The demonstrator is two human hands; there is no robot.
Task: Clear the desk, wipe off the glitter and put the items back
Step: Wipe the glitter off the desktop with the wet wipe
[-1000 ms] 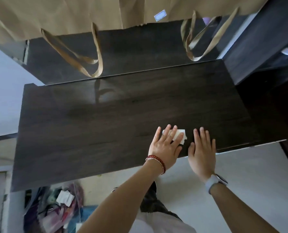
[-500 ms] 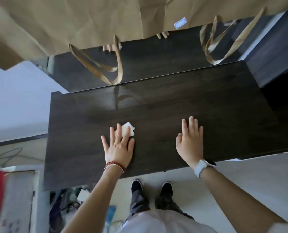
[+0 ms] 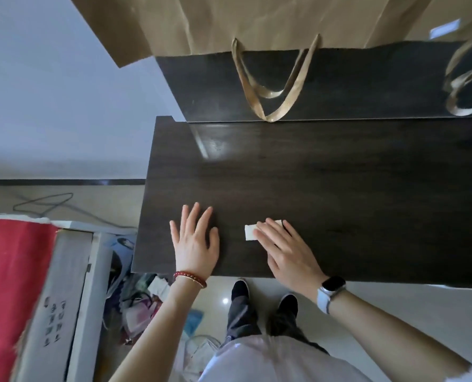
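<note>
The step in hand looks like the wiping; the bench (image 3: pixel 339 194) carries nothing but the two hands and one small white wipe (image 3: pixel 250 232), so the clearing seems done and putting the items back not yet begun. The right hand (image 3: pixel 287 249) lies flat with straight fingers (image 3: pixel 270 230) pressing the wipe down onto the wood; the wipe sits under those fingertips, its free end poking out toward the left hand (image 3: pixel 195 241). That hand rests palm down with its fingers (image 3: pixel 193 216) spread wide, holding nothing, just beside the wipe but apart from it. No glitter can be made out on the dark surface; it may be too fine to tell.

The next move, as I judge it, calls for steady downward pressure while the wipe slides across the bench beyond the fingertips, since the far stretch toward the back panel looks untouched; the flat left hand would brace.

Counted: one wipe; two hands; one bead bracelet (image 3: pixel 190 278); one watch (image 3: pixel 330 292); two pairs of bag handles (image 3: pixel 273 86) hanging beyond the fingers.
</note>
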